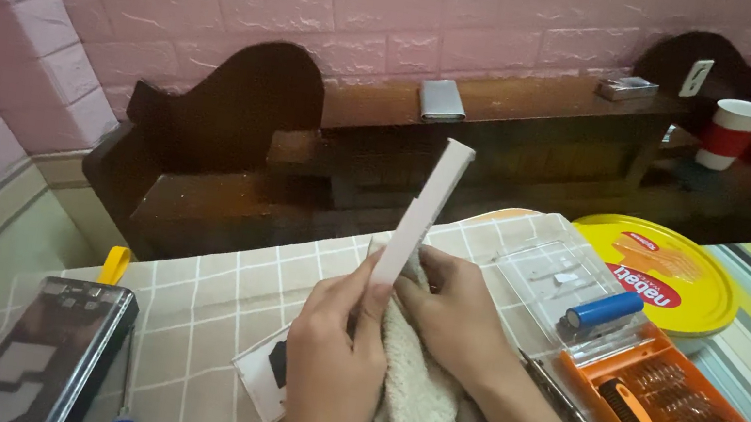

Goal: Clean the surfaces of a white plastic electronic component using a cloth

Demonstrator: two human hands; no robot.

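Observation:
My left hand (334, 352) grips the lower end of a long flat white piece (425, 210), seen edge-on and tilted up to the right. My right hand (449, 312) rests against the piece's lower part, pressing a cream towel (425, 414) to it. The towel hangs down between both wrists. A white card with a dark mark (263, 373) lies under my left hand on the checked tablecloth (217, 296).
An open dark phone shell (51, 357) lies at the left with a yellow tool (114, 264). At the right sit a blue cylindrical cell (603, 310) on a clear lid, an orange screwdriver bit case (694, 417) and a yellow round tin (670, 274). A dark wooden headboard (402, 161) stands behind.

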